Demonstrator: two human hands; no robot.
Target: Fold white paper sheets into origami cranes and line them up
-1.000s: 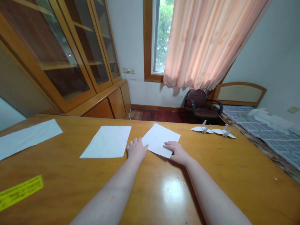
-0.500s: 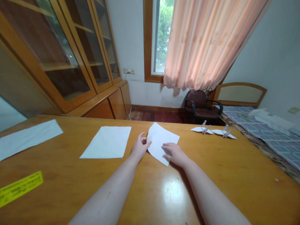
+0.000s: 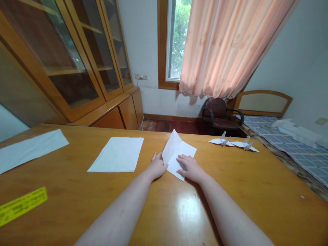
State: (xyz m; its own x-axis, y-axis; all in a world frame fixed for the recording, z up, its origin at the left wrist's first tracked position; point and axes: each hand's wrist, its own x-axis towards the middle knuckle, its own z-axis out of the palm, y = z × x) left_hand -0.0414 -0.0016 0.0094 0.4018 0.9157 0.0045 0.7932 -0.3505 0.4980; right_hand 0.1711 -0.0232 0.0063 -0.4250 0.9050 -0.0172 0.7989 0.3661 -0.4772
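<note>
Through the head camera I see both forearms reaching forward and angling in toward each other across the wooden surface (image 3: 246, 194), which is glossy, honey-coloured and catching a bright glare. My left hand (image 3: 156, 167) is narrow, its fingers curled against the lower left edge of a folded sheet of white paper (image 3: 178, 152), though I can't tell whether it is pinching the sheet. My right hand (image 3: 190, 167) lies wide and low on the sheet's lower right part, pressing without gripping. The sheet sits between the hands, its thin, crisp upper corner lifted off the surface. To the left lies a flat stack of white paper (image 3: 116, 154), with a long pale sheet (image 3: 30, 150) beyond it, and to the right stand two small folded paper cranes (image 3: 233, 142).
</note>
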